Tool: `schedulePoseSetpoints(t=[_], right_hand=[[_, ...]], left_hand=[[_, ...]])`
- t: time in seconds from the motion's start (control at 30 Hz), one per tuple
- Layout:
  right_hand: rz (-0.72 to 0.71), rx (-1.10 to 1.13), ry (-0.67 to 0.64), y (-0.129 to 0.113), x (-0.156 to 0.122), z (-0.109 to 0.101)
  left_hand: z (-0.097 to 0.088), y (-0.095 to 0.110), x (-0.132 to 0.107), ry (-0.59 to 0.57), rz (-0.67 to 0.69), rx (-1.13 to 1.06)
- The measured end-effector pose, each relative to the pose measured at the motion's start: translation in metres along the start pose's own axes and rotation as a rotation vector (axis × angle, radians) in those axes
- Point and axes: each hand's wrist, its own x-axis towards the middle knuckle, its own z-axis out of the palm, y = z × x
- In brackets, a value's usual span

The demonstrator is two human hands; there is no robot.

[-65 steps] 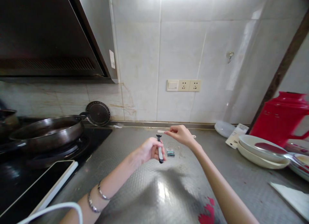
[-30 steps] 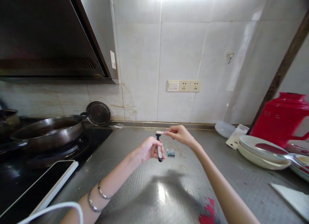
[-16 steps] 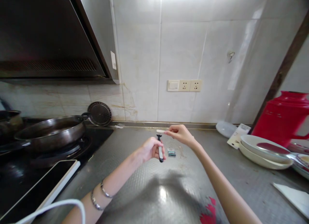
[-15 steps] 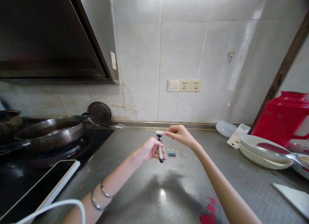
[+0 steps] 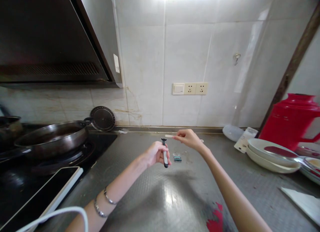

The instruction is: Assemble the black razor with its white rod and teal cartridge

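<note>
A razor point(image 5: 165, 157) hangs upright over the metal counter point(image 5: 140, 198), a pale stick point(image 5: 168, 136) just beside its head.
From here I see the left hand point(image 5: 157, 153) with fingers curled round the razor's grey handle, while the right hand point(image 5: 186, 138) pinches the stick; a small pack point(image 5: 177, 158) lies on the counter nearby, and a steel pan point(image 5: 53, 138) sits off left.

Your left hand point(image 5: 158, 153) grips slim razor point(image 5: 165, 157) by handle, black head up. Your right hand point(image 5: 188, 138) pinches thin white stick point(image 5: 169, 136), tip by razor head; whether touching, hard to tell. Small pack with green strips point(image 5: 177, 158) on metal desk point(image 5: 152, 198), between your hands. Left of you, steel pan point(image 5: 53, 142) on stove point(image 5: 101, 143); right, red jug point(image 5: 291, 125) behind stacked dishes point(image 5: 270, 162).
</note>
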Motion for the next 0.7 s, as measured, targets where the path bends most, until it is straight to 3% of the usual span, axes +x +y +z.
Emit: schedulePoseSetpoints(t=[0.23, 0.37, 0.53, 0.7], right_hand=[[-0.011, 0.121, -0.098, -0.0013, 0.0004, 0.0001], [0.012, 0.136, -0.065, -0.0017, 0.0007, 0.0021], [-0.005, 0.161, -0.117, -0.0058, 0.0001, 0.002], [0.021, 0.033, 0.01, -0.0004, 0.0017, 0.0003]], left_hand=[[-0.0006, -0.0006, -0.0009, -0.043, 0.018, 0.012], [0.0011, 0.0, -0.0013, -0.022, 0.018, 0.038], [0.0025, 0.0017, -0.0024, -0.018, 0.021, 0.046], [-0.0002, 0.0058, -0.006, -0.015, 0.055, 0.081]])
